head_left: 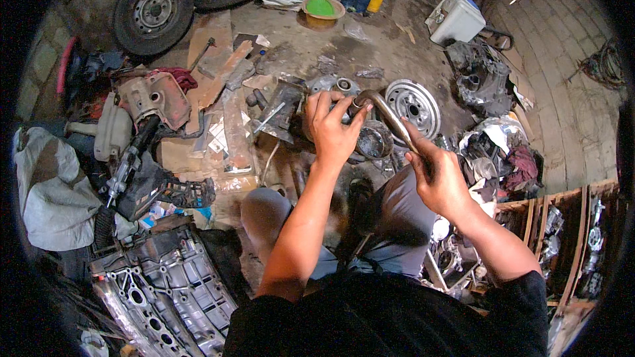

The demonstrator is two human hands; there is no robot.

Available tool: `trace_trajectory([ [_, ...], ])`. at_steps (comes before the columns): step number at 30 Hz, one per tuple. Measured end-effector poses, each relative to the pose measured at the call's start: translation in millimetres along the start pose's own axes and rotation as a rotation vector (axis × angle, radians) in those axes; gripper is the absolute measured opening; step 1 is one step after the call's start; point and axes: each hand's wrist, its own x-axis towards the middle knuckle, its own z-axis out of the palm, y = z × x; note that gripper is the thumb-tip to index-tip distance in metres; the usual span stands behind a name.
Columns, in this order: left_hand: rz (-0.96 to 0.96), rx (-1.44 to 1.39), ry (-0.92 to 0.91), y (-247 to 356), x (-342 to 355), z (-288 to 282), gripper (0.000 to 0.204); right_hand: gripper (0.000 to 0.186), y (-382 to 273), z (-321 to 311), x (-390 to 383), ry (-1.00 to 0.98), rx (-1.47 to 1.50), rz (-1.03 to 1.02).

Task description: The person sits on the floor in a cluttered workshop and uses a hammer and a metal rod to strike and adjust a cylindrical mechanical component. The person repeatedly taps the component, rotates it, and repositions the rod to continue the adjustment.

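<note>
A thick, shiny L-shaped wrench [390, 114] slants between my hands. My right hand [438, 182] is closed around its long straight arm, the thumb lying along the metal. At the bent end my left hand [331, 133] curls its fingers and thumb about the wrench's head. Just beyond the left fingers sits a grey metal machine part [323, 84] with a round fitting, partly hidden by that hand. Below the wrench stands a round metal container [374, 140] with dark contents. A silver wheel rim [413, 109] lies to the right of the wrench.
An engine block part [165, 291] fills the near left. Cardboard [178, 158] and scrap metal litter the left floor. Two tyres [153, 13] lean at the back, near a basin with a green item [320, 6]. On the right are a gearbox casing [477, 76], rags [522, 168] and a wooden rack [575, 244].
</note>
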Motion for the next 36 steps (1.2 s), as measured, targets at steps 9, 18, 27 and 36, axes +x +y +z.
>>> trace_trajectory([
  [9, -0.007, -0.002, 0.020, -4.8, -2.2, -0.2, 0.031, 0.053, -12.6, 7.1, -2.0, -0.068, 0.029, 0.037],
  [18, -0.006, 0.084, -0.087, -11.3, 0.3, 5.9, 0.034, 0.060, 18.5, -14.4, 17.7, -0.143, -0.111, -0.043],
  [27, -0.120, 0.198, -0.088, -5.9, 5.4, 5.0, 0.073, 0.061, 18.6, -17.6, 22.3, -0.165, -0.144, -0.037],
  [36, -0.034, 0.179, -0.190, -17.0, 27.0, 2.0, 0.070, 0.070, 39.5, -30.6, 33.5, -0.259, -0.135, -0.055],
])
